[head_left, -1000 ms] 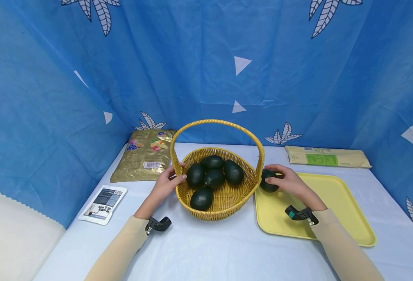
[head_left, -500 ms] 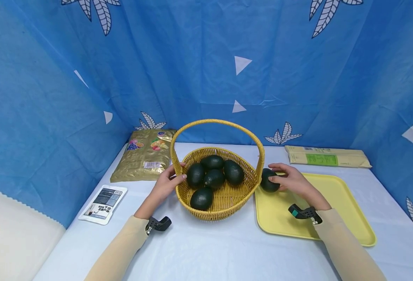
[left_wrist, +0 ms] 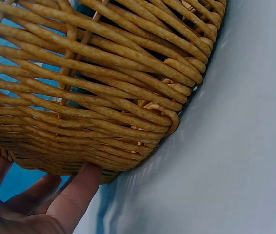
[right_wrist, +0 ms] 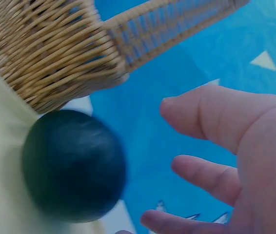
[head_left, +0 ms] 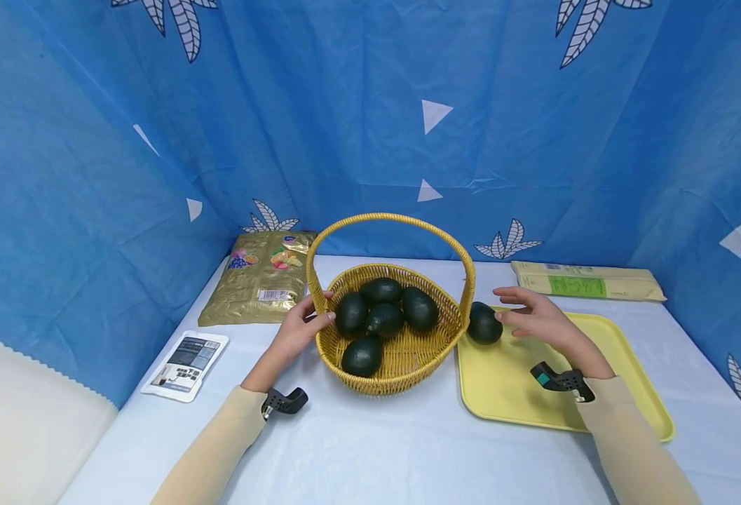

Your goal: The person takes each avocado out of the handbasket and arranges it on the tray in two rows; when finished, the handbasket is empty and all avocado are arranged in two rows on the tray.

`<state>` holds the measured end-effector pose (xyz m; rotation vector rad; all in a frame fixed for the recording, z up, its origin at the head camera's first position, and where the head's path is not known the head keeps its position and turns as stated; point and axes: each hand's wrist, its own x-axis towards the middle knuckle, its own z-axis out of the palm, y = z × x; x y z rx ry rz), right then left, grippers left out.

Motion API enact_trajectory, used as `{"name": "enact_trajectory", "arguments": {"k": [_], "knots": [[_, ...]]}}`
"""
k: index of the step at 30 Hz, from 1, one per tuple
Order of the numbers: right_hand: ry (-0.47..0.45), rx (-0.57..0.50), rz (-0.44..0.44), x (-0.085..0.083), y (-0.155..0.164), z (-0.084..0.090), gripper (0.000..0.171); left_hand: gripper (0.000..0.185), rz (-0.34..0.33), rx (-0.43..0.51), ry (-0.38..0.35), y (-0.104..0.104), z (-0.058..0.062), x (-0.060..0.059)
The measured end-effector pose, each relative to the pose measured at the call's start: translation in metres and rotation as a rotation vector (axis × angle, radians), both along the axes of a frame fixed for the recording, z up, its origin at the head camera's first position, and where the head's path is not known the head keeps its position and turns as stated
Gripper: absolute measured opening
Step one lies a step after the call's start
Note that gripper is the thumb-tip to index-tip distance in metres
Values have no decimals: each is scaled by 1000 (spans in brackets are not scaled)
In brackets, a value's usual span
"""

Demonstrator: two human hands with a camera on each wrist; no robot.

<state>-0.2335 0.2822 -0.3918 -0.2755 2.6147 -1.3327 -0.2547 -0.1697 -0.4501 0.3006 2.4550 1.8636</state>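
Moved: right hand (head_left: 537,319) let go of avocado (head_left: 484,323), now open beside it, frame centre-right.
Left hand (head_left: 297,330): grasping basket (head_left: 385,365) rim.
Avocado: on tray (head_left: 597,379).

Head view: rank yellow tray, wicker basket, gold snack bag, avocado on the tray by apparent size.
1. yellow tray and wicker basket: too close to rank
2. gold snack bag
3. avocado on the tray
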Motion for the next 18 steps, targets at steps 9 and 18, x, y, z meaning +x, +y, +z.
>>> {"name": "enact_trajectory", "arguments": {"k": [9, 18], "knots": [[128, 23, 51, 23, 1, 33, 51, 49, -1, 2, 4, 2, 1, 0], [194, 45, 180, 45, -29, 47, 41, 49, 18, -12, -32, 2, 2, -1]]}}
